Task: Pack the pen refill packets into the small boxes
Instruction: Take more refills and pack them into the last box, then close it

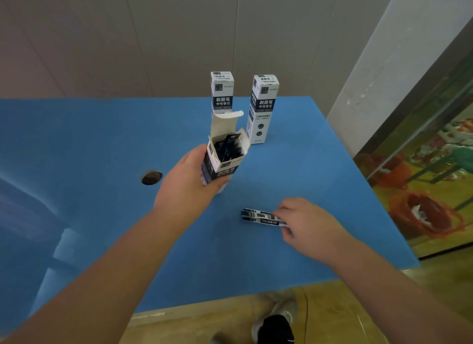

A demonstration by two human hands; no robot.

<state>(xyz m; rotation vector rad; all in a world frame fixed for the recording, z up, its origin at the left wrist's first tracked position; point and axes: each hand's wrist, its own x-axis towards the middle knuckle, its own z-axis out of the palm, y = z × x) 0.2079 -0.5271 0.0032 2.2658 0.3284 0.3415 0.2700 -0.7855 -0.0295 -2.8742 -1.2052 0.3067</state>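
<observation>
Lying flat on the blue surface point(102, 143), the light, slippery refill packets point(261, 217) are pinched endwise by the right hand point(307, 223); the open box point(222, 156) is gripped by the left hand point(189, 182).

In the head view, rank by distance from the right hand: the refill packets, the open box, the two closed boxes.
From the right hand:
1. Refill packets, on the table, under its fingers.
2. Open box, up-left, held by the left hand.
3. Right closed box, standing behind.
4. Left closed box, farthest back.
</observation>
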